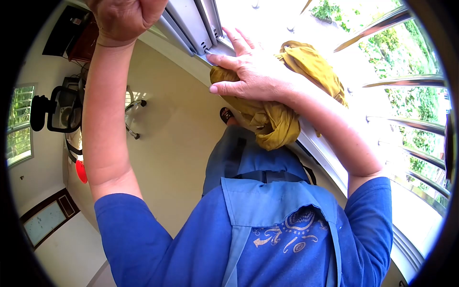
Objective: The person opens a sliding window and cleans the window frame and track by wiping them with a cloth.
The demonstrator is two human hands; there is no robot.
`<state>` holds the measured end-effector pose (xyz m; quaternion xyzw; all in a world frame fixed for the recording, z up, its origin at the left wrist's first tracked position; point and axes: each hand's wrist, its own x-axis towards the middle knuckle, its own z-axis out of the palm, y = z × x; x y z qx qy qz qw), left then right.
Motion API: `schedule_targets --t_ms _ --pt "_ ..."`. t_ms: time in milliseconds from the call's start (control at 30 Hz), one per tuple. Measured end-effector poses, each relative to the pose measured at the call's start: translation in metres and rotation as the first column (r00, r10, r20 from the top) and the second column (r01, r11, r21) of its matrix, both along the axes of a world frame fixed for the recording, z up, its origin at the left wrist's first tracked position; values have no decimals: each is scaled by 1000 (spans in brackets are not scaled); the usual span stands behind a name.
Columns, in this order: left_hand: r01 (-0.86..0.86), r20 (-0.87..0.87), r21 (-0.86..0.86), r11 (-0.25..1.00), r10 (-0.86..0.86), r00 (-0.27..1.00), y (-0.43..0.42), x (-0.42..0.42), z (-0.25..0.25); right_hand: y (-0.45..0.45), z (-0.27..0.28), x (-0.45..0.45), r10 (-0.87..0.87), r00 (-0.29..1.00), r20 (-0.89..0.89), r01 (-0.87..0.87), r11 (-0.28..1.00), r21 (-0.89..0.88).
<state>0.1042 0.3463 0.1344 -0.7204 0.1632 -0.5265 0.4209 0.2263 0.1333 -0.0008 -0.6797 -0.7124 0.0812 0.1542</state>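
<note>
My right hand [251, 69] lies with its fingers spread at the white window sill, fingertips close to the lower end of the grey window frame [184, 24]. A crumpled mustard-yellow cloth [279, 126] is bunched under and beside this hand and wrist, part of it hanging over the sill's edge towards my apron. The fingers are not wrapped around the cloth. My left hand [126, 19] is raised at the top edge of the view, left of the frame, and closed in a fist. Whatever it grips, if anything, is cut off or hidden.
Shiny metal bars [406, 81] cross the window opening on the right, with greenery outside. A black chair [67, 110] stands on the left, and a wheeled chair base [131, 115] rests on the beige floor [167, 129]. A red object [81, 171] shows beside the chair.
</note>
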Motion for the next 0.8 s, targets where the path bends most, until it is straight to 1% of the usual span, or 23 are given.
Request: schedule_targets --t_ms 167,233,267,333,467,533,633,767,800 --pt "40 26 -32 999 -39 999 -9 7 2 -3 5 -2 -20 1000 -5 20 999 -32" --pt "15 7 -67 998 -14 1000 -12 7 2 -2 8 -8 -59 998 6 59 994 -89" --pt "7 0 -78 997 -7 1000 -13 7 1 -2 8 -8 -61 998 6 61 994 -88" --pt "5 -2 -82 997 -5 1000 -14 8 1 -2 8 -9 -87 995 -41 81 986 -145" --pt "42 28 -31 999 -41 999 -12 10 0 1 9 -13 -79 997 -23 75 988 -135" --pt "18 10 -77 997 -17 1000 -18 8 -1 2 10 -13 -104 989 -106 81 975 -205" --pt "0 18 -73 997 1 1000 -23 8 -1 2 13 -14 -112 989 -97 88 970 -225" --pt "0 22 -60 998 2 1000 -18 5 -5 5 8 -16 -121 984 -129 93 973 -210" --pt "41 49 -119 992 -35 998 -13 4 -9 5 8 -14 -110 973 -204 75 982 -172"
